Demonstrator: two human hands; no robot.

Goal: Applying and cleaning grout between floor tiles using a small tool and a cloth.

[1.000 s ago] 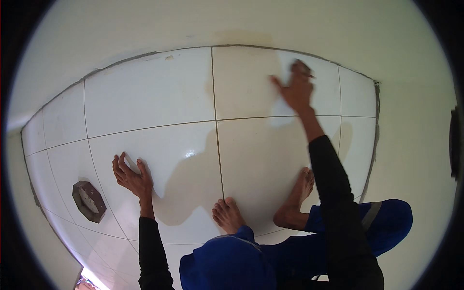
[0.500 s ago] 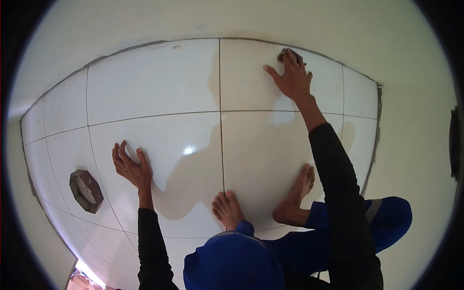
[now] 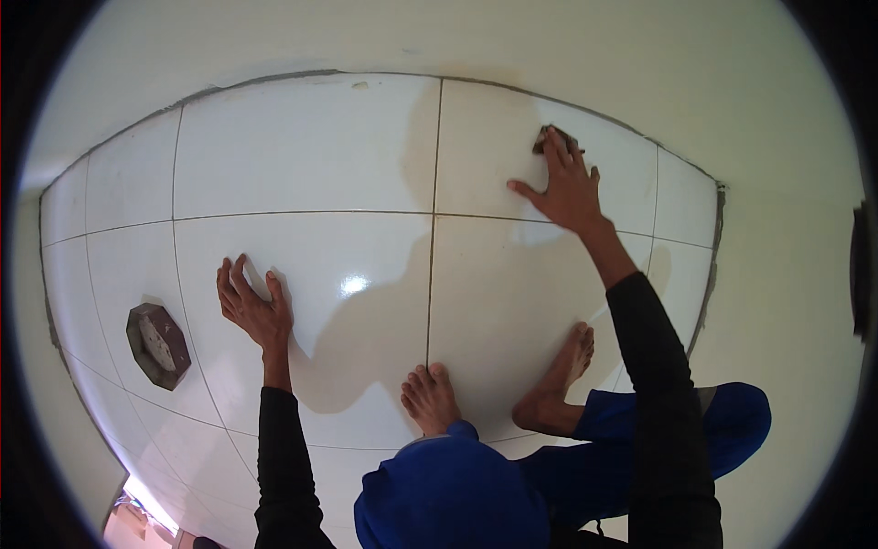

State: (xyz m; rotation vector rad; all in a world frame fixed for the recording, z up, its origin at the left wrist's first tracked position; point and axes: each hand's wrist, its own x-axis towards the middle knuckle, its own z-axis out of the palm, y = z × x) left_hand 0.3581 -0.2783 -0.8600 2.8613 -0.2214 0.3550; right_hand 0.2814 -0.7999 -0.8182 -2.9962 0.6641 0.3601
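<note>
My right hand (image 3: 572, 192) is at the far right, fingertips pressed on a small dark flat piece (image 3: 569, 145) against a white floor tile. Its thumb sticks out to the side. The fingers partly cover the piece, and its exact kind is unclear. On the left, my left hand (image 3: 256, 306) rests on the tiles with its fingers apart and slightly bent, holding nothing. To its left sits a dark octagonal dish (image 3: 176, 331) with pale, speckled material in it. Dark lines (image 3: 433, 284) run between the glossy tiles.
Pale walls (image 3: 366, 37) rise at the far side, left and right, with rough grey mortar (image 3: 713, 265) along their base. My bare feet (image 3: 430, 403) and blue trouser legs are close to the near middle. A dark object (image 3: 858, 274) is at the right wall. Some clutter (image 3: 137, 526) shows at lower left.
My right hand has drawn the dark piece nearer, away from the far wall. My left hand stays put on the tiles. The view has shifted slightly.
</note>
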